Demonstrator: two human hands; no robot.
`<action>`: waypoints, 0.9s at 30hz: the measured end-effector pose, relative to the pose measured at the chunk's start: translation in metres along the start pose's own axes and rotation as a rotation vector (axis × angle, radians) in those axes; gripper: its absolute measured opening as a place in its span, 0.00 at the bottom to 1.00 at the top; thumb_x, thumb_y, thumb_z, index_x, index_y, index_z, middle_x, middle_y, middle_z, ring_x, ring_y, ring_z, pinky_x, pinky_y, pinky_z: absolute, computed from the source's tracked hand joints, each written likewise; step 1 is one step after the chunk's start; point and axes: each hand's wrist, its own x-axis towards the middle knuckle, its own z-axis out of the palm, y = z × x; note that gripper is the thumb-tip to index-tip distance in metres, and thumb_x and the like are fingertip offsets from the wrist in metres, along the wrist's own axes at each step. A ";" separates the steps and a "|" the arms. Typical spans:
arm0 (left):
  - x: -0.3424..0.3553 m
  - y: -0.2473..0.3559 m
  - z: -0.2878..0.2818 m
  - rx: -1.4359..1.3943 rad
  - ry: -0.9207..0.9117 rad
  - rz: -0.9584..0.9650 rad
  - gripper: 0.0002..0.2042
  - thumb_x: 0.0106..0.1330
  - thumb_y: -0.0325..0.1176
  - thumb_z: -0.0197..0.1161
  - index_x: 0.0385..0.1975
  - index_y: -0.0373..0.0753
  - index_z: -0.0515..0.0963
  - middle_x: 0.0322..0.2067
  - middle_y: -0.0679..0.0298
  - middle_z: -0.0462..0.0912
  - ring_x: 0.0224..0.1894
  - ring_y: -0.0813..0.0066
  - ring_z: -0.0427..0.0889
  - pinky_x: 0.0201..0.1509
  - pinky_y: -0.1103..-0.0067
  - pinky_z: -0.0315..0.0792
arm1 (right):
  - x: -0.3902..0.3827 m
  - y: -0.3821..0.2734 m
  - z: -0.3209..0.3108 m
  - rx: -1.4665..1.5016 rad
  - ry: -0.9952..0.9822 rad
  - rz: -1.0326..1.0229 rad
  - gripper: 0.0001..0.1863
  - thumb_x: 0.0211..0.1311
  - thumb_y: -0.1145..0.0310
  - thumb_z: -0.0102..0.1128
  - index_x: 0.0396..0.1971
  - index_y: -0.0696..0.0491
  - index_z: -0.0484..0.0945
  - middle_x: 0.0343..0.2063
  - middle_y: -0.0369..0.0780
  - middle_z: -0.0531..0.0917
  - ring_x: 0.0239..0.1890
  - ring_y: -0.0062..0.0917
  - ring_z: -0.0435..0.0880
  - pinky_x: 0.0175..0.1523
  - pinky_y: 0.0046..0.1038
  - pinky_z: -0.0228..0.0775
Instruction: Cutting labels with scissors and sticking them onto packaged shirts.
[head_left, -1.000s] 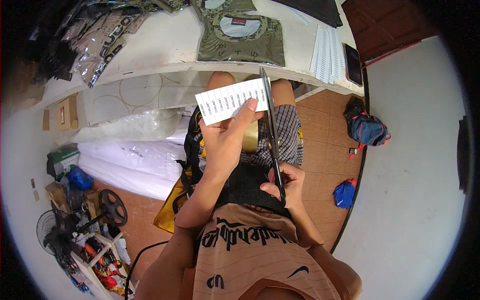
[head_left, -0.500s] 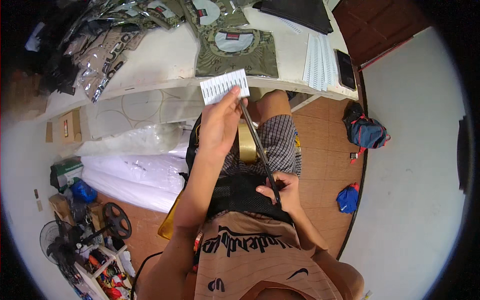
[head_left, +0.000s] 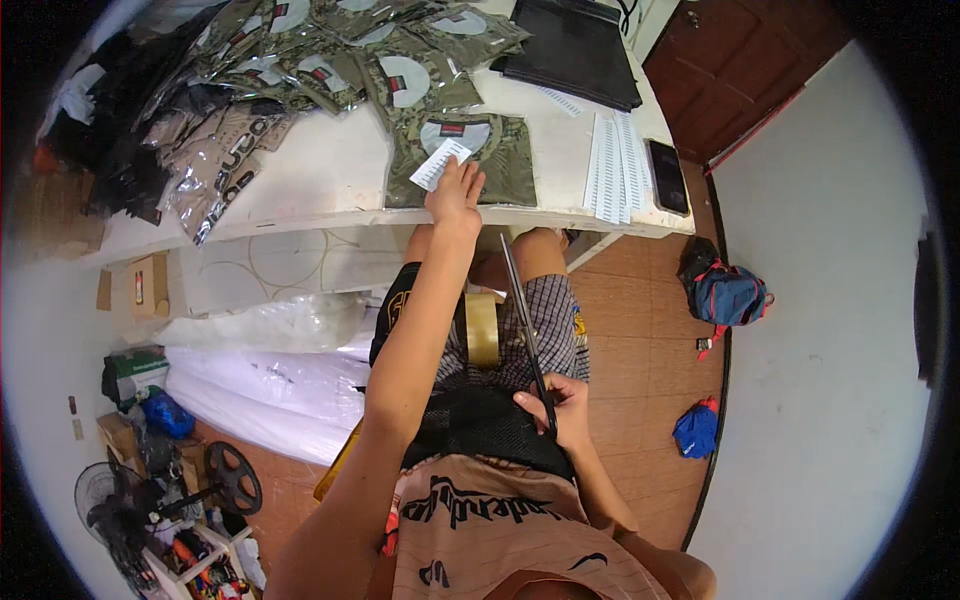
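My left hand [head_left: 456,195] reaches out over the table's front edge with its fingers on a small white sheet of printed labels [head_left: 440,166]. That sheet is over a folded olive camouflage shirt [head_left: 510,165] in clear plastic; whether it touches the plastic I cannot tell. Down at my lap, my right hand [head_left: 562,410] is closed round the handles of long dark scissors [head_left: 525,325], whose blades point up toward the table. A wide roll of golden tape [head_left: 482,330] rests between my thighs, beside the scissors.
More bagged shirts [head_left: 330,75] are heaped at the table's [head_left: 330,150] far left. Black folded packages [head_left: 575,55], long label strips [head_left: 612,165] and a phone [head_left: 668,177] lie to the right. Bags [head_left: 730,292] sit on the floor; white plastic-wrapped material [head_left: 260,390] is under the table's left side.
My left hand has moved forward with the label sheet, from above my lap to over the folded shirt. The right hand still holds the scissors at my lap. The view has shifted slightly.
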 end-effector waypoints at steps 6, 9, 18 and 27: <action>-0.026 -0.005 -0.007 -0.052 -0.083 -0.148 0.17 0.68 0.35 0.58 0.52 0.32 0.69 0.50 0.50 0.76 0.46 0.63 0.81 0.48 0.72 0.78 | 0.007 0.008 -0.007 0.002 -0.042 -0.045 0.17 0.51 0.69 0.74 0.14 0.55 0.72 0.08 0.29 0.70 0.09 0.08 0.65 0.13 0.15 0.52; -0.032 -0.021 -0.004 0.344 -0.369 -0.263 0.12 0.64 0.34 0.64 0.42 0.34 0.75 0.36 0.58 0.81 0.35 0.72 0.78 0.33 0.80 0.72 | 0.006 0.003 -0.006 0.062 -0.038 -0.041 0.17 0.51 0.69 0.74 0.15 0.55 0.72 0.08 0.29 0.70 0.09 0.08 0.65 0.13 0.15 0.52; 0.008 -0.068 0.061 0.633 -0.517 -0.204 0.13 0.61 0.34 0.67 0.34 0.28 0.77 0.25 0.56 0.81 0.24 0.73 0.80 0.26 0.81 0.74 | 0.006 -0.012 -0.002 0.068 -0.011 -0.097 0.17 0.52 0.70 0.73 0.14 0.56 0.71 0.09 0.30 0.71 0.10 0.09 0.65 0.13 0.15 0.52; -0.061 -0.022 -0.051 0.666 -0.477 -0.088 0.14 0.67 0.39 0.61 0.43 0.34 0.74 0.25 0.65 0.78 0.25 0.77 0.77 0.26 0.83 0.68 | 0.078 -0.034 -0.030 -0.205 0.348 -0.144 0.17 0.50 0.63 0.74 0.16 0.57 0.76 0.13 0.34 0.75 0.17 0.14 0.70 0.23 0.21 0.60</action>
